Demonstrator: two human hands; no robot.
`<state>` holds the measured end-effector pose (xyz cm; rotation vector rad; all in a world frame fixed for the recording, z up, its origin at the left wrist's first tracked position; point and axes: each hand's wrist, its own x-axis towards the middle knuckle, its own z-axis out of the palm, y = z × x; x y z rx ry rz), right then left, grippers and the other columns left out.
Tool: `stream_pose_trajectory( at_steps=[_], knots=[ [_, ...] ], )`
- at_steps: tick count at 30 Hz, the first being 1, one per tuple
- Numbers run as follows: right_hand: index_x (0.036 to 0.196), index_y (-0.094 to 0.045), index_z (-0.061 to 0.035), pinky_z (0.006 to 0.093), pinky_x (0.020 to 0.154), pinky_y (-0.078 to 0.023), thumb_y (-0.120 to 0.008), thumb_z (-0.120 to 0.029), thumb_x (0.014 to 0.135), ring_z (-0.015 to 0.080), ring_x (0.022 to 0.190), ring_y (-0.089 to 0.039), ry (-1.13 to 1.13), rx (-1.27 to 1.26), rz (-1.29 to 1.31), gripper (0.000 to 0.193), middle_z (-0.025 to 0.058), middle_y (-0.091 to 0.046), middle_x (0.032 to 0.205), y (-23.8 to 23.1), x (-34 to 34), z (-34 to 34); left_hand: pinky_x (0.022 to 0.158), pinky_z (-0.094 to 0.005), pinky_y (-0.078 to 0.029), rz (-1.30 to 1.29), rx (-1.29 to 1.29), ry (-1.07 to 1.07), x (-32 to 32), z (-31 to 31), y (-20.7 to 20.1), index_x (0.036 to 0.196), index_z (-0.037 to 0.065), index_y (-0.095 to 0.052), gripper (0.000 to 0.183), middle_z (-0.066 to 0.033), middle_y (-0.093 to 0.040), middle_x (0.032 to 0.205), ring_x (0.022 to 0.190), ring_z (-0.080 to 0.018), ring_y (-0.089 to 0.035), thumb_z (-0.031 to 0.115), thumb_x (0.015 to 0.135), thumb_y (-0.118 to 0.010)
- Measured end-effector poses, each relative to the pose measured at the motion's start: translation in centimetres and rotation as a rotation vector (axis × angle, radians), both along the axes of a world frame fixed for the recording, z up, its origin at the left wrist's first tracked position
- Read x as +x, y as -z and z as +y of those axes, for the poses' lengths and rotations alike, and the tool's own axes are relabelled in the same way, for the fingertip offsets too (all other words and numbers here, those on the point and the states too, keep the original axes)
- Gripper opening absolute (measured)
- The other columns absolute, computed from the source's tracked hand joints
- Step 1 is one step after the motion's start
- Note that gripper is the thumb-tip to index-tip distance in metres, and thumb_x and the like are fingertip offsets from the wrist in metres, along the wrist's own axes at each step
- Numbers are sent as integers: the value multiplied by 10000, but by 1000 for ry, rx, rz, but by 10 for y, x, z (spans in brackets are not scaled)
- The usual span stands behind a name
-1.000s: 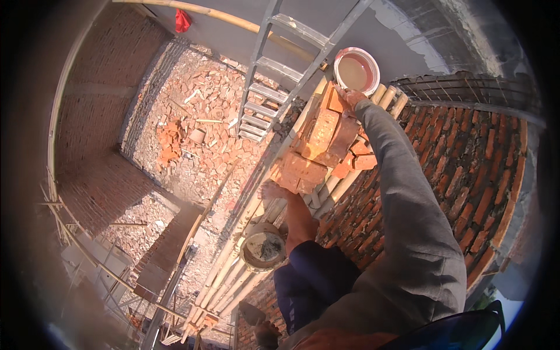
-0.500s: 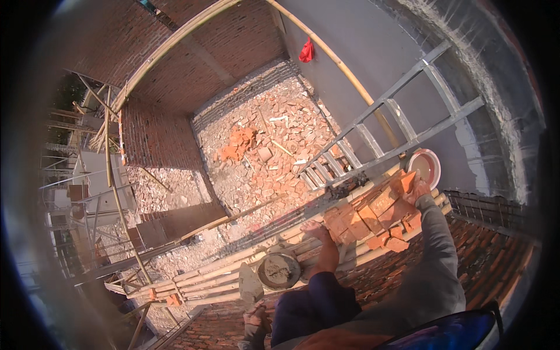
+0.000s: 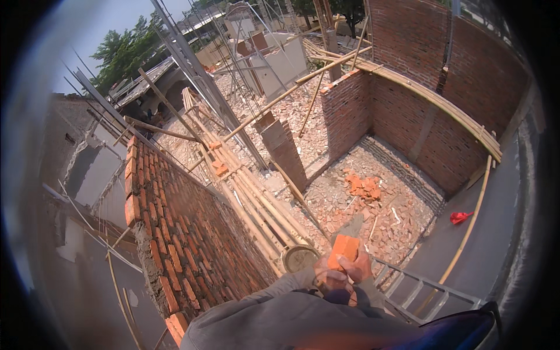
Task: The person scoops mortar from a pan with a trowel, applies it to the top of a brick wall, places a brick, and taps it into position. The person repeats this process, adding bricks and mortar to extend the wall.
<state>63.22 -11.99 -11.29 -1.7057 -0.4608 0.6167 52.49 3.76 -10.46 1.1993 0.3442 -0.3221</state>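
Note:
An orange brick [image 3: 343, 252] is held up in front of me by my right hand [image 3: 359, 266], its thumb and fingers closed on the brick's edge. Close beside it, my left hand [image 3: 328, 278] is closed below the brick. A trowel's grey blade [image 3: 350, 226] sticks out behind the brick; its handle is hidden, but the left hand was on it a moment ago. Just left of my hands, a round mortar bucket [image 3: 300, 259] stands on the bamboo planking.
A brick wall [image 3: 198, 233] with a raw end runs along my left. Bamboo poles [image 3: 248, 204] form a walkway carrying loose bricks [image 3: 219, 168]. Below right lie rubble [image 3: 326, 204], a metal ladder [image 3: 420, 294] and a red bag [image 3: 460, 217] by the grey wall.
My view has swung left toward the brick wall. The right hand has left the brick stack with one brick, and both hands have come together, the trowel blade now behind it.

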Motion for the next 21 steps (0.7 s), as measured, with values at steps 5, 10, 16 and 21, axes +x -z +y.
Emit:
stream_pose_trajectory(
  at_steps=[5,10,16,21],
  knots=[
    [1273,-632,11,378,759,-570,-718,-260,915,264,889,-724,-299,144,-180,457,151,-740,1045,-34,19,58,968,-372,-559,-11,36,-303,-35,27,-59,1457,2,-475,703,-111,-666,1286,1166,-226,-668,31,812,-752],
    [1333,-614,15,340,792,-588,-607,-244,1010,188,977,-701,-232,205,504,414,139,-701,1171,-10,6,77,1020,-422,-552,-349,-467,-677,-53,13,-54,1479,-4,-434,723,-145,-644,1304,1188,-287,-663,13,796,-670],
    [1434,-521,23,451,1043,-536,-489,-191,1049,312,1204,-659,-773,581,1401,441,187,-621,1393,2,-8,92,1049,-427,-502,-586,-599,-594,-59,-1,-44,1485,-12,-432,724,-152,-615,1341,1258,-288,-604,48,792,-631],
    [1282,-592,12,384,826,-581,-536,-208,1050,246,950,-702,-564,444,996,325,129,-699,1133,-2,14,100,1013,-442,-550,-523,-550,-687,-50,-24,-50,1489,0,-425,746,-163,-624,1330,1227,-299,-634,76,787,-665]
  ],
)
